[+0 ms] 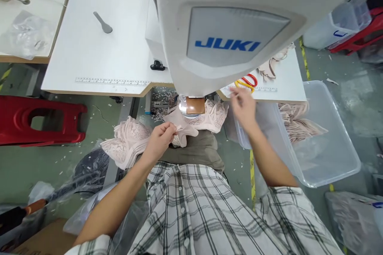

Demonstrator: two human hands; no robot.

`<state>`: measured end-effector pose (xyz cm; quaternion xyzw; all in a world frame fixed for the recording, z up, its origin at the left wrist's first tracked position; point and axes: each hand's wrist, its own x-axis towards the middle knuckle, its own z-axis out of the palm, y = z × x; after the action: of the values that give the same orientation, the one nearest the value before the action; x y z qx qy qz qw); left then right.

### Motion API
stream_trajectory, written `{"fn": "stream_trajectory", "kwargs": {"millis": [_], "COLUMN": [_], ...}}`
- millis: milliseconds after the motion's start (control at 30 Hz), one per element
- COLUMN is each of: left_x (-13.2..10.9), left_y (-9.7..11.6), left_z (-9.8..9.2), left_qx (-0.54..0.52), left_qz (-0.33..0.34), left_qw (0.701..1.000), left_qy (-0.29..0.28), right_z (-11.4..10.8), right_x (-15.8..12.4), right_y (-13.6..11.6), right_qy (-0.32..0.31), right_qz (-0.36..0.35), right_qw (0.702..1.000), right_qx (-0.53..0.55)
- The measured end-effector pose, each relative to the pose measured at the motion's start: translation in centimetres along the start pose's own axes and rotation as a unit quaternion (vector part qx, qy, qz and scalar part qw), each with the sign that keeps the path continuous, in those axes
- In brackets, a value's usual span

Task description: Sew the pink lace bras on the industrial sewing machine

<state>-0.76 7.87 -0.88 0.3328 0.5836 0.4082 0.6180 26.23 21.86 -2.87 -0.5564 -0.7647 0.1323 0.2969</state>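
My left hand is closed in a pinch on the edge of a pale pink lace bra in front of the sewing machine head. Part of the bra lies by the metal plate under the machine. My right hand is raised at the front edge of the right tabletop, its fingers smeared by motion. Just beyond those fingers lie scissors with red and yellow handles; whether the hand touches them is unclear. Left of my left hand hangs a stack of pink lace bras.
A grey spoon-shaped tool rests on the left white tabletop. To the right stands a clear plastic bin with folded pink pieces. A red stool is at the left. More pink fabric lies behind the scissors.
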Motion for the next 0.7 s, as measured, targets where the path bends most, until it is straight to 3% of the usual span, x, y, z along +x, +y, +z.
{"fn": "stream_trajectory", "kwargs": {"millis": [67, 133, 267, 400, 567, 700], "left_x": [-0.2, -0.3, -0.5, -0.8, -0.7, -0.6], "left_y": [0.0, 0.2, 0.5, 0.7, 0.3, 0.5], "left_z": [0.4, 0.7, 0.6, -0.2, -0.8, -0.4], "left_qx": [-0.025, -0.044, -0.065, -0.096, -0.112, -0.071], "left_qz": [0.006, 0.006, 0.0, -0.002, -0.002, 0.003], "left_qw": [1.0, 0.999, 0.998, 0.994, 0.991, 0.995], "left_qy": [0.003, -0.002, -0.018, -0.05, -0.078, -0.064], "right_z": [-1.7, -2.6, -3.1, -4.9, -7.2, -6.6], "right_x": [3.5, 6.2, 7.5, 3.3, -5.5, -9.4], "right_y": [2.9, 4.7, 5.4, 3.6, -2.0, -6.4], "right_qy": [-0.03, -0.077, -0.123, -0.146, -0.221, -0.294], "right_qz": [0.035, 0.027, 0.002, 0.016, 0.084, -0.014], "right_qw": [0.993, 0.99, 0.984, 0.979, 0.972, 0.955], "right_qx": [-0.111, -0.118, -0.13, -0.141, -0.011, 0.028]}}
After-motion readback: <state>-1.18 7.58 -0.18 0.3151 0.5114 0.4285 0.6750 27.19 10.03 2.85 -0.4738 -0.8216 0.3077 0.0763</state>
